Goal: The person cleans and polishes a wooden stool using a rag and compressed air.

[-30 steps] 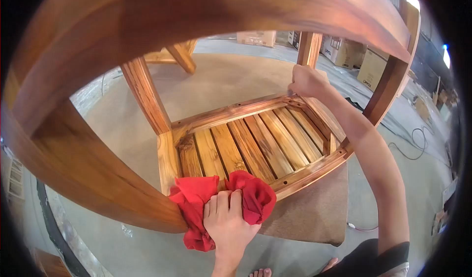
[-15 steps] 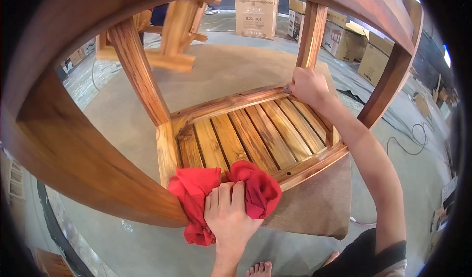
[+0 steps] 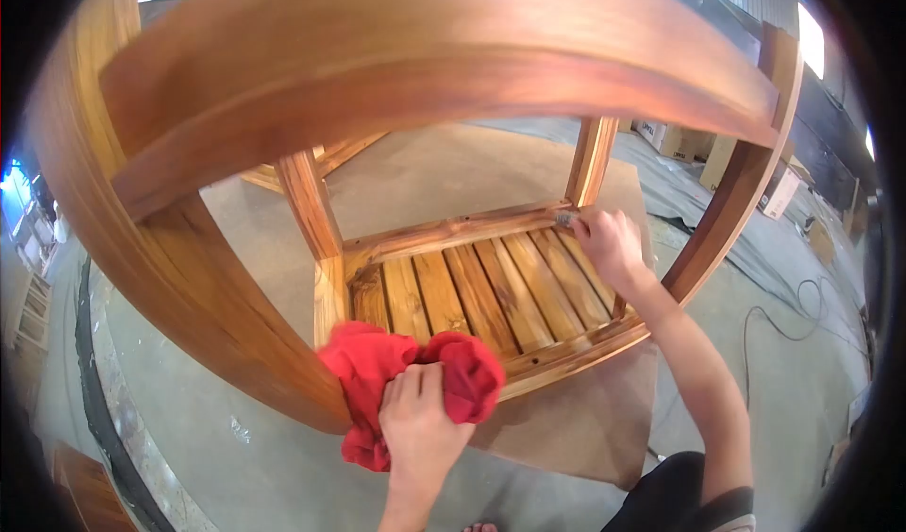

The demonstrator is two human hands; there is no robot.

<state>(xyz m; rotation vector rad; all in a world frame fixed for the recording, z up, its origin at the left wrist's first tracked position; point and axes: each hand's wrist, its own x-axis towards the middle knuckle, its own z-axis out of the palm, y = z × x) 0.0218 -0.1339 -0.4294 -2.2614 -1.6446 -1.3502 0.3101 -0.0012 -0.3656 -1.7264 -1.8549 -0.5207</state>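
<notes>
A varnished wooden chair frame (image 3: 222, 310) fills the view, with a slatted wooden panel (image 3: 472, 291) low in its middle. My left hand (image 3: 415, 419) is closed around a bunched red cloth (image 3: 368, 367), which touches the lower end of the curved left rail and the panel's near left corner. At the panel's far right corner, beside an upright post (image 3: 595, 159), my right hand (image 3: 612, 247) is closed in a pinch. A small greyish tip (image 3: 564, 219) sticks out from its fingers; the rest of that item is hidden.
The frame stands on a brown sheet (image 3: 576, 428) laid over the grey floor. Cardboard boxes (image 3: 684, 143) are at the back right, and a thin cable (image 3: 755, 315) curls on the floor. A broad curved rail (image 3: 425, 69) crosses close in front of the camera.
The view has tilted upward, bringing the top rail lower in the picture. My right hand has shifted along the panel's far right corner, showing more of the grey tip. The cloth stays in my left hand.
</notes>
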